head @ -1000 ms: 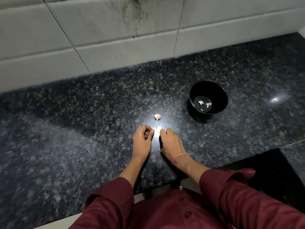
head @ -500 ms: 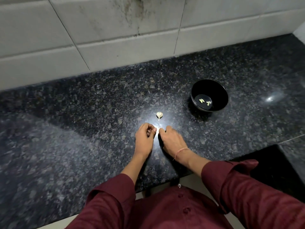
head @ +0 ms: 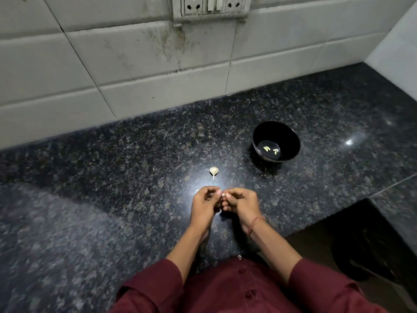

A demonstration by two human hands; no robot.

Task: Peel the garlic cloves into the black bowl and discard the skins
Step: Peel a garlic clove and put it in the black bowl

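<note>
Of the hands, left hand [head: 204, 206] and right hand [head: 243, 203] both pinch 1 garlic clove [head: 223, 195].

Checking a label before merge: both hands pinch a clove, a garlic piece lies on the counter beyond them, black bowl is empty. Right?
Not quite: the black bowl is not empty. The head view shows at least two peeled cloves on its bottom. The rest holds: left hand and right hand pinch a clove, and a garlic piece lies on the counter beyond them.
</note>
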